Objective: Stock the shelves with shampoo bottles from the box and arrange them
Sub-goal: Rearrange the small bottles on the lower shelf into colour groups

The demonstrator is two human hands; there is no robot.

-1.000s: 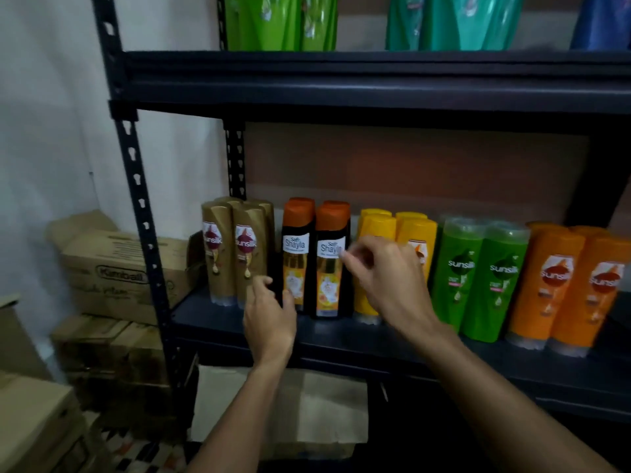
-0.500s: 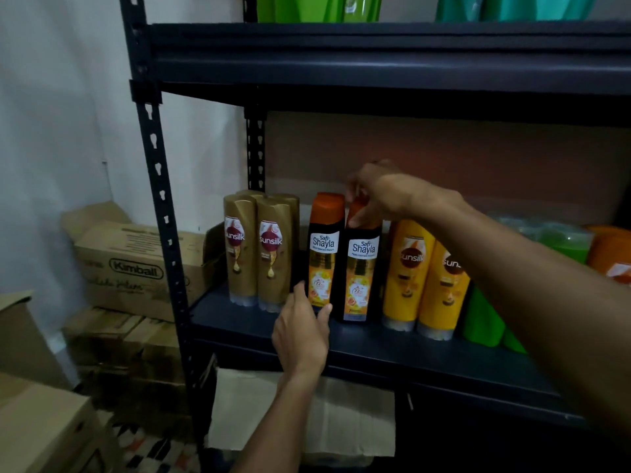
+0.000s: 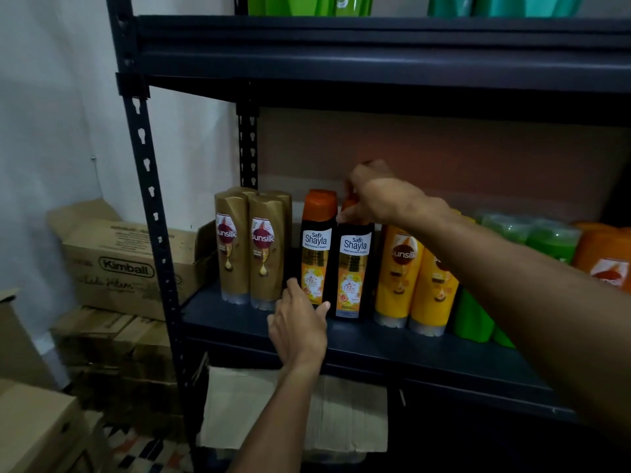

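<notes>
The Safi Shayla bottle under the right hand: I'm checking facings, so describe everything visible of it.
This Safi Shayla bottle is tall, glossy black and plastic-looking, with an orange cap mostly hidden by the right hand, which grips it. A white band reads Safi Shayla above a yellow-orange panel. It stands upright, label forward, on the shelf, close beside its twin and a yellow Sunsilk bottle. The left hand lies near its base; contact is unclear.
</notes>
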